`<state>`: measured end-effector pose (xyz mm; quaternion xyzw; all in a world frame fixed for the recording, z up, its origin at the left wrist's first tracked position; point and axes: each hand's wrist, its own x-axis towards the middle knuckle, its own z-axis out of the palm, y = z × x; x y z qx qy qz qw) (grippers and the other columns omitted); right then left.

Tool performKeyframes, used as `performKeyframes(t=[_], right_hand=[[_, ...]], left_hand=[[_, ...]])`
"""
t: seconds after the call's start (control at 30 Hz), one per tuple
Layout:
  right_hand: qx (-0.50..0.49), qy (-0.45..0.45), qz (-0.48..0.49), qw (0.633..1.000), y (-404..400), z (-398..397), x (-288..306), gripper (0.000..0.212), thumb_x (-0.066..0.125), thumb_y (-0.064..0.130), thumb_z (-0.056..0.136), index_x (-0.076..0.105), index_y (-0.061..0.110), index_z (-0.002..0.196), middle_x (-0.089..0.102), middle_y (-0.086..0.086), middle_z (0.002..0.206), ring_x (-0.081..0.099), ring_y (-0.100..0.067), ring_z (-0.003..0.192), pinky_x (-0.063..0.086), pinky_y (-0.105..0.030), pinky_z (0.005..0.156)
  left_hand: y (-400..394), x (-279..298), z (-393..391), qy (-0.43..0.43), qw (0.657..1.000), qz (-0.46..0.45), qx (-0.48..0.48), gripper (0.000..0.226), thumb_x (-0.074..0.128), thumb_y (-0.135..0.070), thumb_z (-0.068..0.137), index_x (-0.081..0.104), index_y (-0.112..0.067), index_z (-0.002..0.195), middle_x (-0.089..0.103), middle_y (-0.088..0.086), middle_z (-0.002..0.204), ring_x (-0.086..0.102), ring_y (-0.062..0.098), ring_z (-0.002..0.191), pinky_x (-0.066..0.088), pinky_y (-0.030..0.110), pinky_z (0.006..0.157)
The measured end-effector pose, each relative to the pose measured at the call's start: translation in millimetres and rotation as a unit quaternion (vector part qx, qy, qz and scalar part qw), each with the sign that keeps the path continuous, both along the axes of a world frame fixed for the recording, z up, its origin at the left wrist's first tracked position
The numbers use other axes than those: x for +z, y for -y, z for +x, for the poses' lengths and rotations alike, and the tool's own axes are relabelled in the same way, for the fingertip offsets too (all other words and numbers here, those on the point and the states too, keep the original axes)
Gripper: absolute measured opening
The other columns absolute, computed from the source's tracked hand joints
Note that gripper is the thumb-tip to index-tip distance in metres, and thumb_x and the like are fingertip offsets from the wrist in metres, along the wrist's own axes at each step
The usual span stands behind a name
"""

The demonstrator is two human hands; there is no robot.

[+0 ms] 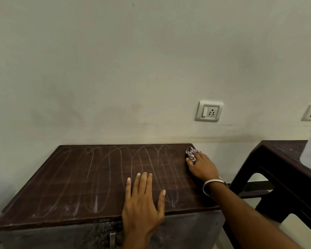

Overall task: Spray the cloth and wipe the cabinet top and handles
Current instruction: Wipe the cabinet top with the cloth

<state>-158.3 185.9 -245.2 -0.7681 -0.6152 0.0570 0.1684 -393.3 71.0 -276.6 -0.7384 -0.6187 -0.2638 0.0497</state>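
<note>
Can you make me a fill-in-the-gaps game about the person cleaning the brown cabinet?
1. The right hand presses the ____ at the cabinet top's far right corner.
2. The left hand lies ____ on the top, holding nothing.
3. On the wall there is a white ____ above the cabinet.

Missing words: cloth; flat; socket

Brown cabinet top [90, 177]: checked cloth [192, 154] at far-right corner.

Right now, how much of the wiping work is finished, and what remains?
Looping wipe streaks cover most of the dark brown cabinet top. The right hand holds the crumpled checked cloth at the far right corner; the left hand lies flat on the top. The metal handle on the front is not yet being wiped.
</note>
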Motion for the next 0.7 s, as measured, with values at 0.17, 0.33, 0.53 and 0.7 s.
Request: performKeyframes(t=[0.17,0.33,0.53,0.7], right_hand=[[0.042,0.018,0.023,0.999,7.2,-34.6,-5.4,0.059,0.037,0.049,0.095,0.039,0.019,0.145,0.035,-0.004,0.155,0.028,-0.023,0.144,0.020,-0.037,0.120],[0.092,0.002,0.023,0.995,18.9,-52.6,-12.1,0.061,0.036,0.054,0.093,0.039,0.023,0.145,0.036,0.000,0.154,0.027,-0.020,0.145,0.022,-0.039,0.120],[0.023,-0.002,0.033,0.999,31.3,-4.5,-7.7,0.059,0.037,0.050,0.095,0.041,0.019,0.145,0.038,-0.002,0.153,0.032,-0.021,0.142,0.024,-0.037,0.118],[-0.011,-0.001,0.032,0.999,40.8,-0.5,-6.1,0.057,0.038,0.048,0.095,0.043,0.017,0.143,0.040,-0.005,0.151,0.034,-0.023,0.140,0.027,-0.038,0.117]], left_hand=[[1.8,-1.7,0.3,-0.003,1.000,0.006,0.004,0.068,0.028,-0.057,0.093,0.058,-0.010,0.131,0.059,0.006,0.135,0.050,0.023,0.131,0.023,0.047,0.113],[3.7,-1.1,-0.5,-0.003,1.000,0.003,0.012,0.067,0.033,-0.057,0.091,0.057,-0.011,0.132,0.058,0.006,0.136,0.048,0.022,0.132,0.022,0.046,0.113],[2.3,-1.0,0.1,-0.009,1.000,0.002,0.017,0.072,0.021,-0.060,0.093,0.056,-0.011,0.133,0.057,0.006,0.137,0.047,0.021,0.134,0.021,0.046,0.113],[1.6,-2.9,1.2,-0.015,1.000,0.008,0.021,0.070,0.026,-0.060,0.093,0.058,-0.011,0.131,0.059,0.007,0.135,0.049,0.023,0.132,0.022,0.047,0.112]])
